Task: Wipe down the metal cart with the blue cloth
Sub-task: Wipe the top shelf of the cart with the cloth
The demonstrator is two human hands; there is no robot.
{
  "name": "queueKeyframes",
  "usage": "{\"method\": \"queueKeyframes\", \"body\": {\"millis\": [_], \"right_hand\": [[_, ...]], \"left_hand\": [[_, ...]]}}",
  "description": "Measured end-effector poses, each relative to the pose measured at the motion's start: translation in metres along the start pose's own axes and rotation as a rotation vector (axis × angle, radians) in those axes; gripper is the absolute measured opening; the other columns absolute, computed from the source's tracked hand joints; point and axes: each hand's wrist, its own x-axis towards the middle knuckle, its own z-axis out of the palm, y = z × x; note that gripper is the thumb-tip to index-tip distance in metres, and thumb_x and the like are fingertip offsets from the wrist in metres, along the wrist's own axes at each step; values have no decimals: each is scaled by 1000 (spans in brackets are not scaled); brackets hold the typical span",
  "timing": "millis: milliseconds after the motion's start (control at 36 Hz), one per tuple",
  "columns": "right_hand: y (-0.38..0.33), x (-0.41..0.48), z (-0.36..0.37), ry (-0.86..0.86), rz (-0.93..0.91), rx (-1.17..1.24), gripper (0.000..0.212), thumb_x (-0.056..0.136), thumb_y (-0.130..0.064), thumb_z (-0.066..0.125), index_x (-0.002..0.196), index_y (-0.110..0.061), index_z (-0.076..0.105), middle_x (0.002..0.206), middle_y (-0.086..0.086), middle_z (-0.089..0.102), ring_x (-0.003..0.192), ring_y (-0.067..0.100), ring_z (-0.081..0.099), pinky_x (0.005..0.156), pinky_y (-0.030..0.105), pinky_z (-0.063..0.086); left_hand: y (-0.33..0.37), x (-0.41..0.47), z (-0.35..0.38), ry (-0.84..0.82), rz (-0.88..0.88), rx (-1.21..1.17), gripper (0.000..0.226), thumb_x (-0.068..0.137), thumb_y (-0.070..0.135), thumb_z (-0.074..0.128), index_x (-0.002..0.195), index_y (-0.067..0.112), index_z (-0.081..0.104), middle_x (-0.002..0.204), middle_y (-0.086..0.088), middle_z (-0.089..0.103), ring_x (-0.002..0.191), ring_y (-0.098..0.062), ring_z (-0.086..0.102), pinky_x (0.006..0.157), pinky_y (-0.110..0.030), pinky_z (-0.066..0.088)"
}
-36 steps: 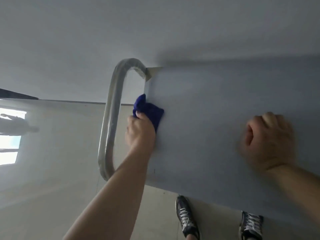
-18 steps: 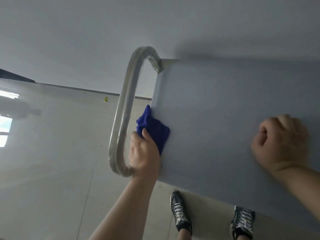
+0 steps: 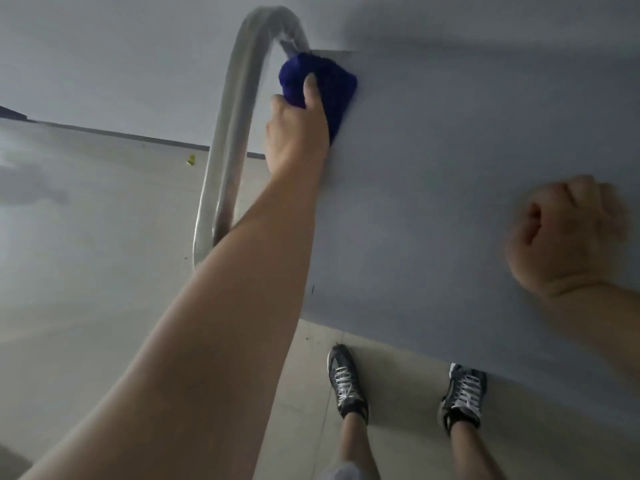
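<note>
The metal cart's flat grey top (image 3: 450, 188) fills the right half of the view. Its curved tubular handle (image 3: 235, 133) runs along the left edge. My left hand (image 3: 298, 133) presses a bunched dark blue cloth (image 3: 329, 88) onto the top's far left corner, right beside the handle's upper bend. My right hand (image 3: 568, 233) rests as a closed fist on the cart top at the right, with nothing visible in it.
My two feet in dark laced sneakers (image 3: 346, 382) (image 3: 464, 396) stand on the pale tiled floor (image 3: 86, 271) at the cart's near edge. A small yellow scrap (image 3: 190, 160) lies on the floor near the grey wall (image 3: 121, 64).
My left hand has slid the cloth along the cart's left edge, away from me, up to the far corner by the handle's bend. The right fist has stayed on the top.
</note>
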Motion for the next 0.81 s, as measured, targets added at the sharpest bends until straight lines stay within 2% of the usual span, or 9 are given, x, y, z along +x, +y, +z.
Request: {"method": "queueKeyframes", "body": {"millis": [83,194,278,361,472,556,639,722,806], "right_hand": [[2,0,0,-2,-2,22,12,87,-20,49,82,-9,52,94,22,44,90,44,47,76,53,38],[0,1,-3,-20,-17,69,12,82,-22,45,85,-13,52,93,21,45,90,45,48,78,54,39],[-1,-1,-4,-13,-23,90,11,79,-20,45,84,-14,52,93,21,46,89,45,48,76,53,38],[-1,1,-3,-27,-22,87,10,79,-21,46,83,-14,51,94,21,46,91,45,48,76,53,38],[3,3,-2,-36,-27,51,10,84,-20,50,84,-10,52,94,23,46,91,44,47,76,53,37],[3,3,1,-8,-23,23,13,87,-20,50,84,-8,53,95,24,48,92,44,49,75,52,36],[5,2,2,1,-30,9,14,88,-20,50,84,-7,54,96,23,49,92,44,49,75,52,37],[6,1,2,14,-48,45,15,87,-20,50,84,-7,55,95,22,49,91,44,49,75,52,37],[5,1,0,15,-48,89,11,83,-21,49,82,-10,52,94,21,47,91,44,49,74,52,36]], "left_hand": [[-35,-25,-12,-36,-50,38,79,91,85,29,131,25,61,121,-1,70,113,-28,65,88,-37,44],[-106,-80,-33,-17,-128,148,73,95,82,19,120,28,61,108,2,69,104,-31,66,84,-40,45],[-129,-103,-39,17,-127,233,70,98,78,14,117,25,56,111,-6,70,103,-37,65,93,-50,51],[-105,-91,-30,83,-130,239,68,102,70,14,122,24,60,117,-7,70,109,-36,65,92,-42,46],[-40,-45,-8,104,-80,213,67,105,67,18,131,22,59,128,-9,69,118,-34,63,90,-41,40],[6,-18,7,106,-35,152,63,106,65,20,138,23,54,131,-6,67,116,-30,63,85,-39,37],[17,-8,13,127,-7,124,59,106,64,21,139,25,51,130,-3,67,107,-27,63,85,-42,41],[-11,-17,13,165,114,211,57,107,56,25,145,18,46,141,-7,61,123,-32,60,98,-45,44],[-55,-55,5,147,234,277,66,108,48,28,164,15,19,160,-9,41,141,-31,45,117,-47,36]]}}
